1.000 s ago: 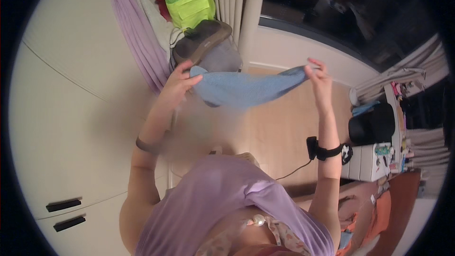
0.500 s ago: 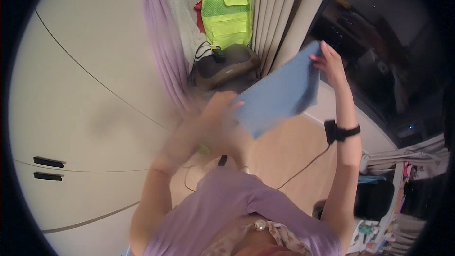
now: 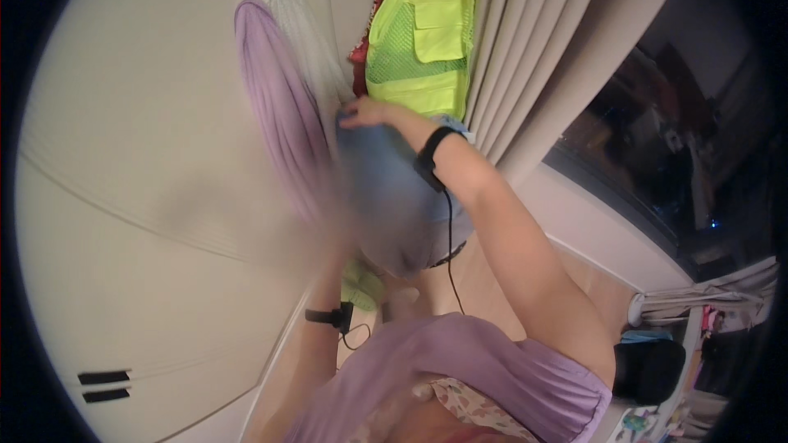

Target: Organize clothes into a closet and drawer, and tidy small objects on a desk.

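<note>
A blue cloth (image 3: 373, 152) hangs in front of me, below a bright yellow mesh vest. My right hand (image 3: 367, 112) is closed on the cloth's upper left corner, close beside a hanging white towel (image 3: 300, 33). A black band with a cable (image 3: 435, 156) circles the right wrist. Lower down, my left hand (image 3: 338, 248) is near the cloth's lower left side. A hazy smudge in the picture blurs its fingers, so their grip does not show. Another black wrist band (image 3: 328, 316) sits on the left forearm.
A purple towel (image 3: 279, 90) hangs left of the cloth, by a pale cupboard door (image 3: 131, 156) with black handles. The yellow vest (image 3: 423, 41) and beige curtains (image 3: 533, 41) stand behind. Green slippers (image 3: 361, 283) lie below. A dark window (image 3: 665, 148) is at the right.
My right hand has swung from the far right to the left, carrying the cloth's corner over in front of the vest. My left hand has dropped lower, and the view has shifted.
</note>
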### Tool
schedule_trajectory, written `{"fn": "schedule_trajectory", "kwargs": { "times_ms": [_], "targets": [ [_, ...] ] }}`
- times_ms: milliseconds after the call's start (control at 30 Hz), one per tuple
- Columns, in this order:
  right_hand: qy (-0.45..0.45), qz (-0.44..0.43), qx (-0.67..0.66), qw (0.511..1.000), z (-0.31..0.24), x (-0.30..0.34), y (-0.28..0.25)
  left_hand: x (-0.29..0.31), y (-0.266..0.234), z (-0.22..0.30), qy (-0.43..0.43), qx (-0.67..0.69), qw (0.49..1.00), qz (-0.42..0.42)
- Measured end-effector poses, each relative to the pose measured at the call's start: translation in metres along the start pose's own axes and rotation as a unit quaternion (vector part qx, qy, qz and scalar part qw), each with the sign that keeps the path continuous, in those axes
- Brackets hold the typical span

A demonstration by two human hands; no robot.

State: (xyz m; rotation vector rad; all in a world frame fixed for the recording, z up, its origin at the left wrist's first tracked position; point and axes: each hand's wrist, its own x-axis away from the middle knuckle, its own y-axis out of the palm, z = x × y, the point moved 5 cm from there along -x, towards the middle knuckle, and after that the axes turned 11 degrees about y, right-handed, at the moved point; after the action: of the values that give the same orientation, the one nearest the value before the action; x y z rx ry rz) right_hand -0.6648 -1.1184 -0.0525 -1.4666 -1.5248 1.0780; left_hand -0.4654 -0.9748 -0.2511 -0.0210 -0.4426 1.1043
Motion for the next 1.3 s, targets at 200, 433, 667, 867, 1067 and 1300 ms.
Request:
{"fn": "schedule_trajectory", "kwargs": {
  "times_ms": [200,433,667,867,1067,1300],
  "targets": [
    [0.072,0.115,-0.208,0.969,0.093,0.062,-0.014,-0.026,-0.025,0.045,0.274,-0.296,0.903,0.148],
    [0.38,0.308,-0.134,0.862,0.187,0.249,-0.014,-0.059,0.056,0.198,0.537,-0.407,0.734,0.08],
    [0.508,0.213,-0.181,0.815,0.153,0.487,0.13,-0.147,0.083,0.137,0.223,-0.393,0.881,-0.139],
    [0.861,0.229,-0.241,0.384,-0.072,0.758,0.238,-0.135,0.099,0.179,0.353,-0.56,0.726,-0.187],
    [0.871,0.244,-0.396,0.161,-0.319,0.798,0.306,0.098,0.238,0.226,0.608,-0.373,0.646,-0.273],
    [0.813,0.494,-0.296,0.082,-0.531,0.765,0.361,0.515,0.233,0.05,0.681,-0.171,0.193,-0.685]
  ]
}}
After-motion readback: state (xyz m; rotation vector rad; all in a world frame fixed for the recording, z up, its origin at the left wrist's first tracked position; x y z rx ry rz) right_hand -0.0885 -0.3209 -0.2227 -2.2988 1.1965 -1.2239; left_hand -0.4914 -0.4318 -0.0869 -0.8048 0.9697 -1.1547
